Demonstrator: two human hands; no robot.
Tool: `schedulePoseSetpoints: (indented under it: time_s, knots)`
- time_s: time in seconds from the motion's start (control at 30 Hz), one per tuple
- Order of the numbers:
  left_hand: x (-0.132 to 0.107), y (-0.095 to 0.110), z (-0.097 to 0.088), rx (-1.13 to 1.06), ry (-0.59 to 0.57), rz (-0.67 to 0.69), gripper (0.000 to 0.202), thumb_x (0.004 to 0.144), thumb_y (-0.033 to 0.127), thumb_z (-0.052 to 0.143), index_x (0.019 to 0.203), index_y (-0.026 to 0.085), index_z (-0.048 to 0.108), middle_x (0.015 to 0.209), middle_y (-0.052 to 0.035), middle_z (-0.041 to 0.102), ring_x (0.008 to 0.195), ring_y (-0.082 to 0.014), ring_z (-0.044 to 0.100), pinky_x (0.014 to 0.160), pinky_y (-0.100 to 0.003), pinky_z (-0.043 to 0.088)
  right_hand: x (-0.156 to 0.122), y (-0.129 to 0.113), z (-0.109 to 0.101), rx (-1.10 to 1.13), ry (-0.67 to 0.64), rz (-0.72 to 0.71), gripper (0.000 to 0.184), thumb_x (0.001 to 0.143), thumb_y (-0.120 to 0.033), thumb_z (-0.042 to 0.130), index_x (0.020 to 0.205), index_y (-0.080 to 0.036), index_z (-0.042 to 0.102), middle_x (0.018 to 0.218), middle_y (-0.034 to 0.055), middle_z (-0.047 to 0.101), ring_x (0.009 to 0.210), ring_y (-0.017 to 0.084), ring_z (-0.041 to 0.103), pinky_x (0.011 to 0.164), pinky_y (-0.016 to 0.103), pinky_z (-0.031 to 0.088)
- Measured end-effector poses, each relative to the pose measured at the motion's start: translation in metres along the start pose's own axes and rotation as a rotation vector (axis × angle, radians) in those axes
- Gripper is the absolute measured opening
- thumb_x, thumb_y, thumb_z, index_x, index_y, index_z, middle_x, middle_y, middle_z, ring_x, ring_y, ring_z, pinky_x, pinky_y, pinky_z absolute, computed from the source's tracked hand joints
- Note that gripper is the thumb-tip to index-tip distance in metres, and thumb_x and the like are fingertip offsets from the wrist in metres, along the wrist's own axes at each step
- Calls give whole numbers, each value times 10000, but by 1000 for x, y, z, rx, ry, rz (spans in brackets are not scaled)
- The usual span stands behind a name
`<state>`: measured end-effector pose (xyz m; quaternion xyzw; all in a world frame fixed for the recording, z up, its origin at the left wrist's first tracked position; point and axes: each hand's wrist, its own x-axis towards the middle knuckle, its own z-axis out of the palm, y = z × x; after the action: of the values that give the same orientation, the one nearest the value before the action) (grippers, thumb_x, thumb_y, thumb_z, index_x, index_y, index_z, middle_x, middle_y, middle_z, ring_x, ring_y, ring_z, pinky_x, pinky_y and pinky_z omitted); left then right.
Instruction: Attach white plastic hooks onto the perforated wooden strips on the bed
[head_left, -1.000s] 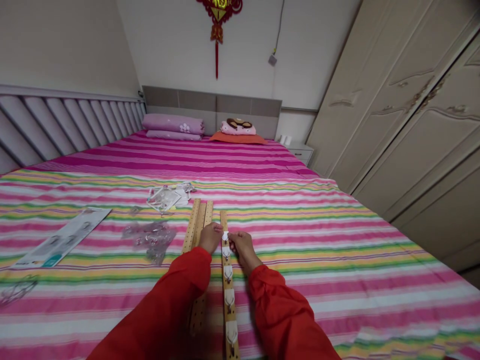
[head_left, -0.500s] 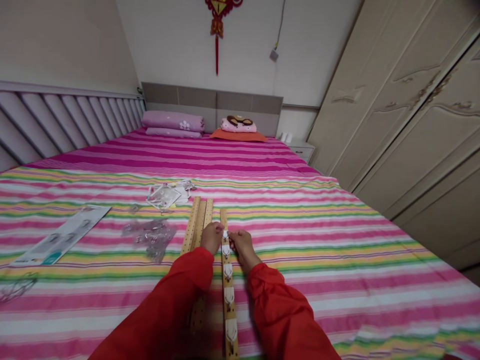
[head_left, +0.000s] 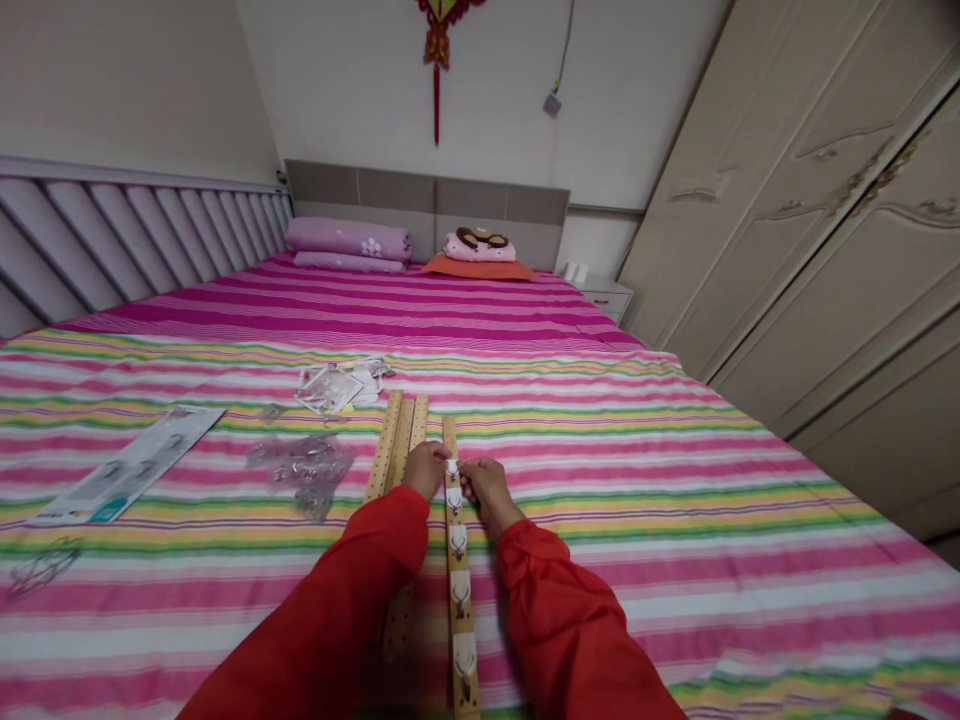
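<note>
A narrow wooden strip (head_left: 455,560) lies lengthwise on the striped bed, with several white adhesive hooks (head_left: 464,655) in a row along it. Both hands are at the farthest white hook (head_left: 452,468). My left hand (head_left: 426,468) touches its left side, fingers closed. From the right, my right hand (head_left: 484,486) pinches the same hook's edge with bent fingers. Beside my left hand lie several perforated wooden strips (head_left: 401,440), partly hidden under my left sleeve.
Left of the strips are a clear plastic bag with small metal pieces (head_left: 307,470), a pile of packaging (head_left: 341,386), a long printed card (head_left: 131,468) and a bent wire piece (head_left: 46,566). Folded bedding (head_left: 349,240) rests by the headboard; a wardrobe (head_left: 810,220) stands right.
The view has shifted slightly. Both hands stay at the farthest hook, with hardly any visible movement.
</note>
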<state>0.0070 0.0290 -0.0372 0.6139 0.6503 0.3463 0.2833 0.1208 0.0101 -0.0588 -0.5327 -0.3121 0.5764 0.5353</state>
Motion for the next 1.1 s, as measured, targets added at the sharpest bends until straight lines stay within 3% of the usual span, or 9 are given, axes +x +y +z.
schedulePoseSetpoints:
  time_s: [0.27, 0.53, 0.7, 0.9, 1.1]
  knots:
    - [-6, 3, -2, 43, 29, 6, 193, 640, 7, 555, 641, 162, 669, 690, 1, 649, 649, -108, 576, 633, -210, 440, 1, 4, -1, -16, -21, -5, 265, 634, -220, 647, 452, -201, 455, 296, -68, 443, 236, 58, 303, 279, 197, 184]
    - [-9, 3, -5, 22, 18, 26, 221, 691, 19, 498, 684, 160, 667, 693, -5, 650, 700, -124, 583, 696, -227, 438, -11, 7, -8, 8, -48, -86, 257, 721, -397, 581, 576, -196, 514, 377, -59, 495, 277, 66, 339, 304, 191, 197]
    - [-13, 4, -6, -68, 20, -20, 219, 767, 70, 453, 766, 172, 647, 728, -15, 668, 769, -139, 615, 742, -237, 443, -26, 11, -13, -25, -64, -126, 352, 744, -451, 549, 514, -192, 486, 303, -75, 412, 263, 58, 270, 310, 195, 172]
    - [-40, 0, 0, -273, -8, -92, 173, 765, 144, 518, 916, 165, 601, 822, -58, 698, 822, -156, 646, 721, -240, 468, -39, 14, -14, -64, -54, -147, 372, 722, -483, 561, 496, -195, 494, 298, -74, 407, 276, 75, 323, 325, 205, 208]
    - [-68, 4, 8, -500, -81, -136, 186, 735, 97, 484, 899, 148, 557, 813, -67, 700, 776, -152, 664, 684, -242, 498, -54, 17, -15, -100, -41, -162, 378, 723, -512, 548, 492, -216, 498, 307, -76, 404, 283, 88, 308, 331, 219, 207]
